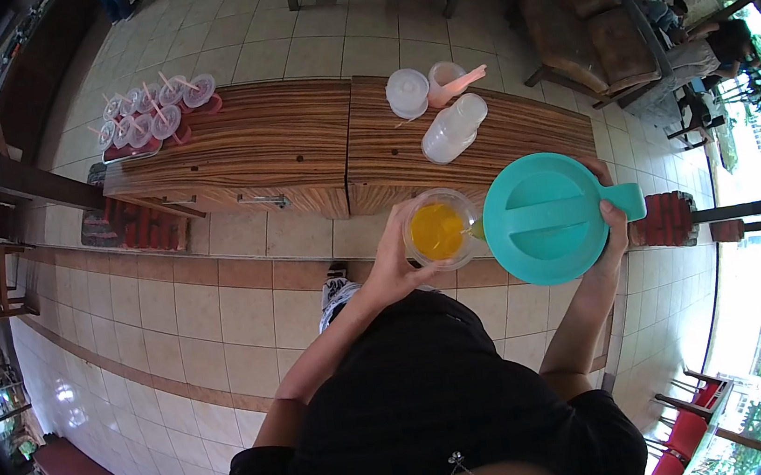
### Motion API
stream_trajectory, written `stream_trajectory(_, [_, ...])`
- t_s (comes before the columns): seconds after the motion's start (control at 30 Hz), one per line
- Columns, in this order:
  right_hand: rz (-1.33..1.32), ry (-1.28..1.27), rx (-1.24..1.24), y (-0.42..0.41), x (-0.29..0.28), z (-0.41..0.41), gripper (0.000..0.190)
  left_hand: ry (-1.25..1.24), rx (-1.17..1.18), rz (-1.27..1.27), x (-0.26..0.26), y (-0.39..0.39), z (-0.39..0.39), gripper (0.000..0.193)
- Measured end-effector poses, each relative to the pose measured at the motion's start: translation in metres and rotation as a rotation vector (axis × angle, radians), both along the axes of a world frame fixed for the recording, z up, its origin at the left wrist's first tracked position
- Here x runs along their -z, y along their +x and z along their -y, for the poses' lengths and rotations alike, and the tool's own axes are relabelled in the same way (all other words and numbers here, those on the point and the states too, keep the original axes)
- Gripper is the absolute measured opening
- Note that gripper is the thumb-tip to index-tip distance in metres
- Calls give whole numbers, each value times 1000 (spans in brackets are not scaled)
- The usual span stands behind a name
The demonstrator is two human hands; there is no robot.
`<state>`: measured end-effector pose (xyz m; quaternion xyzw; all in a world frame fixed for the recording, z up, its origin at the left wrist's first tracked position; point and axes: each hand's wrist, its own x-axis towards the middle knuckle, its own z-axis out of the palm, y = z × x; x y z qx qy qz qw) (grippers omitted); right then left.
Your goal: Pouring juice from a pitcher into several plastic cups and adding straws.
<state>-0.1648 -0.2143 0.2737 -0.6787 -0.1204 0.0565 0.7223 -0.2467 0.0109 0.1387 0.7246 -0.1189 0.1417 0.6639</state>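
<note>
My left hand (393, 253) is closed around a clear plastic cup (450, 263) that holds a yellow-orange drink (436, 231). On the right, my right hand (613, 225) grips the handle side of a pitcher with a turquoise lid (547, 218). The pitcher's spout meets the cup's right rim, and liquid shows at the spout. Most of the pitcher's body is hidden under its lid. Both are held in front of the near edge of a wood-grain cabinet top (270, 130).
On the cabinet stand stacked plastic cups (454, 129), a stack of round lids (408, 93) and a container with pink straws (458, 82). Several lidded cups with straws (164, 121) crowd the left end. A brown sofa (581, 17) and people (704, 53) are at the far right.
</note>
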Motion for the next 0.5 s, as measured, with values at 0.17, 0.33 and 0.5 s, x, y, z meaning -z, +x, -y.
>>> stream_trajectory(0.17, [-3, -6, -2, 2, 3, 1, 66, -2, -1, -12, 6, 1, 0, 85])
stream_trajectory(0.33, [-7, 22, -8, 8, 9, -1, 65, -15, 3, -12, 10, 5, 0, 85])
stream_trajectory(0.5, [15, 51, 112, 14, 27, 6, 67, 4, -15, -11, 9, 16, 1, 85])
